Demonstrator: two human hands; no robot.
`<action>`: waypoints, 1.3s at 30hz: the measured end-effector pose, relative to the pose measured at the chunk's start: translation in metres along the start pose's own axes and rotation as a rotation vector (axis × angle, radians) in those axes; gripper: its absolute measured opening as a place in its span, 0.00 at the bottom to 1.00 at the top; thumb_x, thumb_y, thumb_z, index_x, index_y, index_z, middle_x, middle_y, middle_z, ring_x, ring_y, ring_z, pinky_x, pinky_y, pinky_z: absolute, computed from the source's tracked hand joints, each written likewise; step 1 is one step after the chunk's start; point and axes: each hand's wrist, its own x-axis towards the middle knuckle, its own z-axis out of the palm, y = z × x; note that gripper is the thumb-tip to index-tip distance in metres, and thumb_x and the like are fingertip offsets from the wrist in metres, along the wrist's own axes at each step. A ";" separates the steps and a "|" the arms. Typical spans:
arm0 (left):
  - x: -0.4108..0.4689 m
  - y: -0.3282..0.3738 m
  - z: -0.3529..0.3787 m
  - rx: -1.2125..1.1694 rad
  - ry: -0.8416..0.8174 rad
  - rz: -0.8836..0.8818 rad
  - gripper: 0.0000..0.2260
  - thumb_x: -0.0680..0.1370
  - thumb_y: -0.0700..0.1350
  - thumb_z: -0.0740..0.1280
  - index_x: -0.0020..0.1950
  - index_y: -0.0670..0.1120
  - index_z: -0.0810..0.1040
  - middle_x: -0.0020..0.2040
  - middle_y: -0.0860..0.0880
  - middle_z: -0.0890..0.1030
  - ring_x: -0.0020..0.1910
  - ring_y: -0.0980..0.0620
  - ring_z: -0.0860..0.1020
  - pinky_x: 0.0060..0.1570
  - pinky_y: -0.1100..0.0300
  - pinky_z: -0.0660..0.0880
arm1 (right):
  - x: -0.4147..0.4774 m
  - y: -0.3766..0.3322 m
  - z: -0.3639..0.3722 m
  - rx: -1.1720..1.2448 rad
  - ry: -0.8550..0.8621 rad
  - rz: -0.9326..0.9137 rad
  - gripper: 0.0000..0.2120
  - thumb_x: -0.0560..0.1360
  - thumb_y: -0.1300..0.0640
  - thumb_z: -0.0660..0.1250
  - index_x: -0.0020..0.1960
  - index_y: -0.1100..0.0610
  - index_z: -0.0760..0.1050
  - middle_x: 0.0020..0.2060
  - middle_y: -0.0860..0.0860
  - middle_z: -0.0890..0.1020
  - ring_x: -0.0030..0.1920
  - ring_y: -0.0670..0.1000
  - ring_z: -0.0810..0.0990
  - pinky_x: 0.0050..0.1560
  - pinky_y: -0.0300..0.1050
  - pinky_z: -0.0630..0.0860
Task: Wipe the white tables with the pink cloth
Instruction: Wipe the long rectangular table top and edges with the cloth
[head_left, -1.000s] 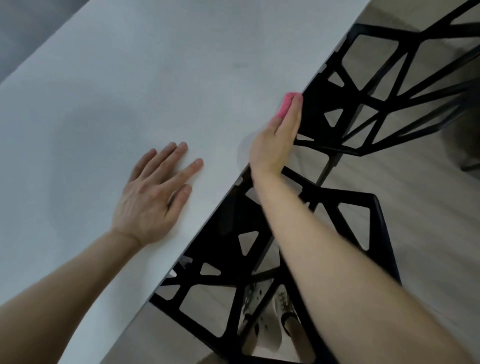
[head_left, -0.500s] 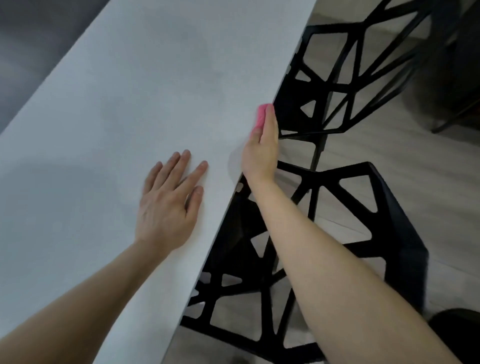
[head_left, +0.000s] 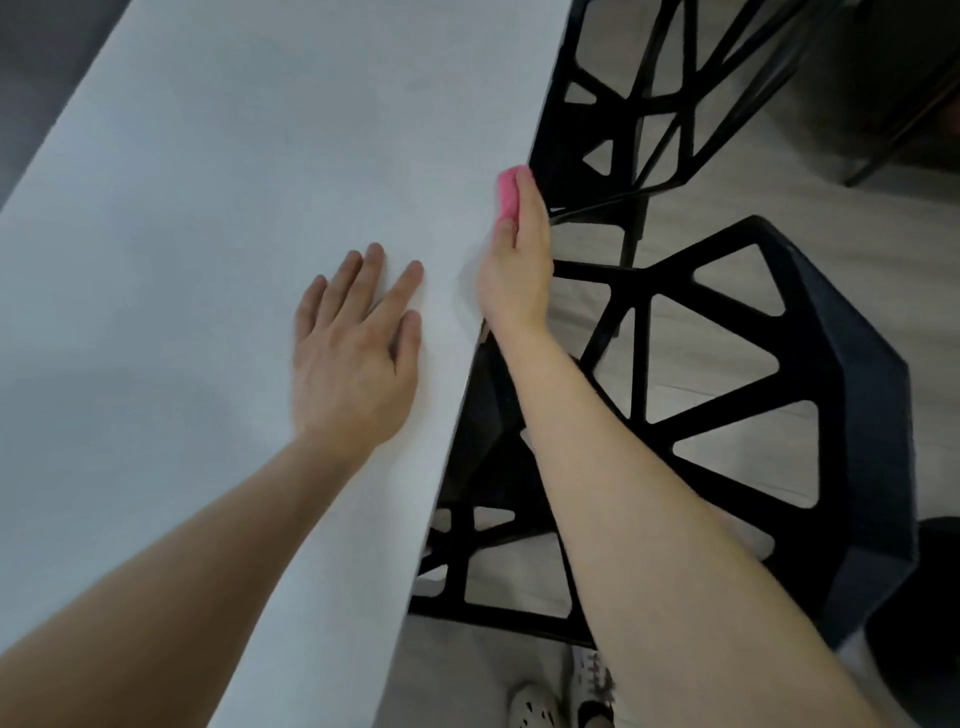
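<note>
**Spotter:** The cloth (head_left: 508, 193) is at the right rim of the surface (head_left: 260, 208). It's folded small, with its long side running along the rim. Your right hand (head_left: 517, 275) has it. The fingers (head_left: 531, 208) are straight, closed up side by side, laid along the cloth and pressing it to the rim. Your thumb is out of sight.

**Logger:** Noted. Your left hand (head_left: 353, 358) lies palm down on top, fingers slightly spread, holding nothing. It sits just inboard of the rim, near your right wrist, and touches neither the wrist nor the cloth.

**Spotter:** The key relation is that the cloth lies ahead of your right palm, under the fingertips, farther up the rim from you. The rim runs away from you, leaning right. My guess is you're wiping the edge. If so, your stroke has to follow that line, either out or back.

**Logger:** Only your right hand can drive it. Your left reads as a brace.

**Spotter:** One hazard. A black chair (head_left: 857, 415) is tucked under the rim beside your right forearm, and a second one (head_left: 587, 119) stands just past your fingertips. An outward stroke probably brings your knuckles close to that frame.

**Logger:** From here I can't tell how much of the top you've covered.
</note>
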 end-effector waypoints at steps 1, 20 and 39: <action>-0.001 0.000 0.000 0.000 0.001 0.003 0.24 0.90 0.56 0.49 0.86 0.58 0.63 0.88 0.49 0.59 0.88 0.50 0.53 0.86 0.44 0.51 | -0.015 0.000 -0.001 0.026 -0.006 -0.008 0.23 0.90 0.60 0.53 0.85 0.55 0.62 0.84 0.49 0.66 0.84 0.46 0.62 0.85 0.43 0.58; -0.001 -0.001 0.000 0.017 0.034 0.012 0.23 0.89 0.52 0.52 0.86 0.56 0.66 0.88 0.48 0.61 0.88 0.50 0.55 0.85 0.44 0.52 | -0.134 0.005 -0.016 0.136 -0.133 -0.053 0.25 0.91 0.63 0.50 0.87 0.55 0.57 0.87 0.46 0.58 0.86 0.46 0.56 0.86 0.54 0.58; 0.001 -0.007 0.000 -0.149 0.138 0.087 0.22 0.87 0.51 0.53 0.73 0.50 0.81 0.77 0.49 0.78 0.80 0.49 0.71 0.80 0.44 0.65 | -0.318 0.017 -0.028 0.161 -0.157 -0.106 0.25 0.90 0.66 0.51 0.86 0.56 0.57 0.86 0.45 0.59 0.86 0.45 0.55 0.85 0.44 0.56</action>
